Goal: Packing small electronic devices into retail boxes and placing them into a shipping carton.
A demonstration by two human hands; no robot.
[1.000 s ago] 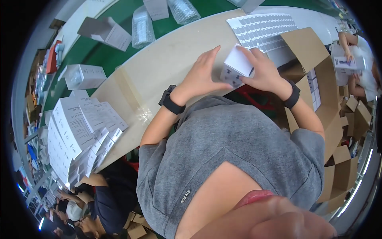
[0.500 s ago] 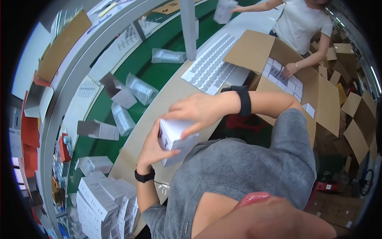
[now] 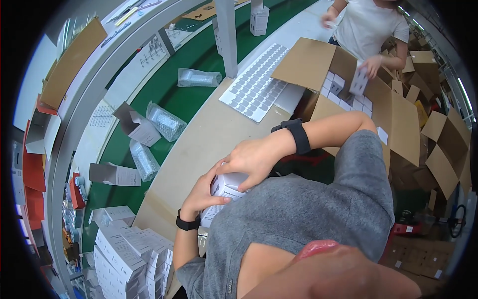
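Observation:
Close to my chest, a small white carton is gripped between both hands. My left hand wraps its left side, thumb across the near face. My right hand lies over its top and far edge, with the thumb bent down onto the front; both hands are closed on it. Printing shows on the carton's faces, and part of it is hidden by my fingers and shirt. Beneath it runs the edge of a beige worktable.
Stacked white cartons stand at lower left. On the green conveyor belt lie bubble-wrapped items and open cartons. A white slotted tray rests on the table. A co-worker's hand holds a carton over a large cardboard box.
The carton's open top now looks closed, and it sits nearer my chest with my hands. Over the big box, the co-worker has lifted a carton; another white carton now stands on the belt.

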